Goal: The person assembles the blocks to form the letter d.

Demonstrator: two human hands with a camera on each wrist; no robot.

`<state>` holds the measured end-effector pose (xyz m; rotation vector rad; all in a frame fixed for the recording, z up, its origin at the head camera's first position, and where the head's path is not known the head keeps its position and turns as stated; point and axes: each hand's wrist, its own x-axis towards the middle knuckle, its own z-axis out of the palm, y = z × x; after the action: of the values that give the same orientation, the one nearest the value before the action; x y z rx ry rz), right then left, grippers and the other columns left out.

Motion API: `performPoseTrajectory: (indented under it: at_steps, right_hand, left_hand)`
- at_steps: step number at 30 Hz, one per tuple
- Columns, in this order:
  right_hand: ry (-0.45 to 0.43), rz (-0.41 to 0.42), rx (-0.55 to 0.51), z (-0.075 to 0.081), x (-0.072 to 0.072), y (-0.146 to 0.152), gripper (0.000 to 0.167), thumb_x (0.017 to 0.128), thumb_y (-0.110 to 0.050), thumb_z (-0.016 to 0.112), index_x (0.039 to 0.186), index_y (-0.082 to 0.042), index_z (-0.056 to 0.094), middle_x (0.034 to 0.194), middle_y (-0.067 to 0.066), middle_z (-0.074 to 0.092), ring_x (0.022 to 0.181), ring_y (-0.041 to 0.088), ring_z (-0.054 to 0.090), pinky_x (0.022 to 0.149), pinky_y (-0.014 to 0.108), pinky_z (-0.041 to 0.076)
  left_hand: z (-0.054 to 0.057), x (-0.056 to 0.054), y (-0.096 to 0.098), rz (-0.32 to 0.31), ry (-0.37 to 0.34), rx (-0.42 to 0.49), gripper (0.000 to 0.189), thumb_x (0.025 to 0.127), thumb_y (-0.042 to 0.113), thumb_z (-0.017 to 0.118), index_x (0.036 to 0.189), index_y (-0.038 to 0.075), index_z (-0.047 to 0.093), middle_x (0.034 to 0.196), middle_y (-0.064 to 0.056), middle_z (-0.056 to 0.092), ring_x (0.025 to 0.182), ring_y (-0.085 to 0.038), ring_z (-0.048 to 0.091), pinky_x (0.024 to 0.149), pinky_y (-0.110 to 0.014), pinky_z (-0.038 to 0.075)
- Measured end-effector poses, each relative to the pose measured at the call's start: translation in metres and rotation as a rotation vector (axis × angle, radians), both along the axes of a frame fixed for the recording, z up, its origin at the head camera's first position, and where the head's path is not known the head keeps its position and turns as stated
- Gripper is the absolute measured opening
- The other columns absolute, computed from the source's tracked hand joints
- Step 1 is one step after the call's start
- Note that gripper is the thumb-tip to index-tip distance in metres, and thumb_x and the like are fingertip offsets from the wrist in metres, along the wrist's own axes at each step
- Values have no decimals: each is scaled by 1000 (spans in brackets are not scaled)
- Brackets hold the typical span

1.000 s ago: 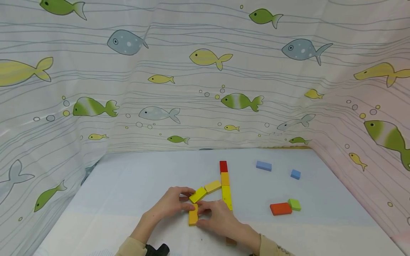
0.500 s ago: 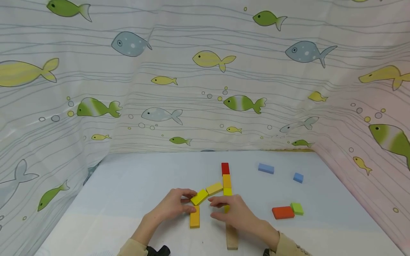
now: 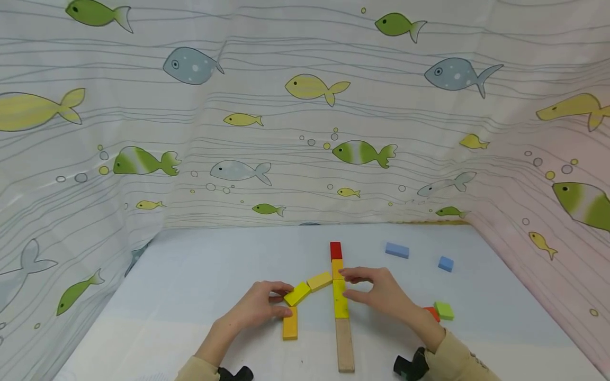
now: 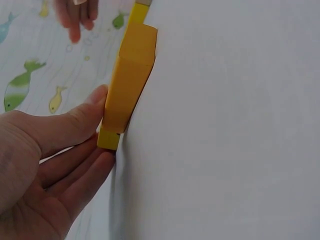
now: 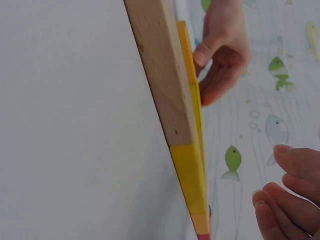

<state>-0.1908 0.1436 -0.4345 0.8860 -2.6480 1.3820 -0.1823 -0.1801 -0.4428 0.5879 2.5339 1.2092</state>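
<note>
Across a pale table (image 3: 214, 256), L hand (image 3: 258, 307), thumb against orange block (image 3: 290, 327), curls fingers round end of yellow block (image 3: 298, 294); light, even pressure w/ min. lift should keep that corner aligned. Next, block column (image 3: 340, 306); R hand (image 3: 381, 289), empty, fingers parted, hovers beside.

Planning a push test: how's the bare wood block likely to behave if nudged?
Wood block likely stiff: straight edges, visible grain. Flat-sided and lying down, it should slide, not roll. Nudged lengthwise toward the yellow block abutting its far end, it'd probably shove that too.
</note>
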Motion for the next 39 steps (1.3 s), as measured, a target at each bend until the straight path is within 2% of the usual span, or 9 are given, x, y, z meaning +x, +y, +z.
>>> performPoseTrajectory:
  at_steps: [8,12,17,22,28,34,39]
  right_hand:
    - [-37,-158,-20,5,-13,22,44,85,-31,81,126,-24,69,123,5,71,109,30,67,94,54,55]
    - [-56,-208,-4,5,-23,32,46,85,-33,80,128,-23,68,125,7,70,111,31,66,95,53,54]
    - [-66,-296,26,6,-43,49,50,86,-33,80,131,-16,66,127,11,69,114,31,66,96,50,55]
    - [-101,-360,14,9,-59,61,51,86,-31,79,131,-10,65,129,14,67,116,32,65,97,48,54]
    - [-122,-415,-6,10,-73,68,49,87,-29,79,130,-9,66,127,16,68,117,32,65,98,50,53]
    - [-108,-488,18,2,-81,83,48,90,-29,76,130,-4,65,125,19,68,118,35,64,98,49,53]
    - [-124,-519,35,-1,-81,92,47,91,-25,74,130,0,63,128,22,66,119,39,62,97,51,53]
  left_hand:
    - [-1,-1,-2,-2,6,-1,54,82,21,83,129,2,64,129,-12,65,117,-29,64,95,-35,56]
    - [-2,-2,-2,-2,2,2,53,82,21,83,128,3,64,129,-12,65,117,-29,64,96,-35,56]
    - [-4,-3,-1,-12,-1,13,53,82,22,82,128,2,64,130,-13,65,117,-30,64,96,-36,55]
    - [-3,-3,-1,-6,-2,4,54,82,24,82,129,4,64,130,-12,65,117,-29,64,96,-34,56]
    - [-2,-2,-2,-1,-2,7,54,82,23,82,129,3,64,130,-12,65,118,-30,63,96,-33,56]
    - [-2,-2,-2,-6,2,11,53,83,22,82,129,2,64,130,-13,65,119,-30,63,96,-33,55]
    - [-3,-2,-2,2,7,-1,53,83,23,82,129,3,64,130,-12,65,118,-29,63,96,-32,55]
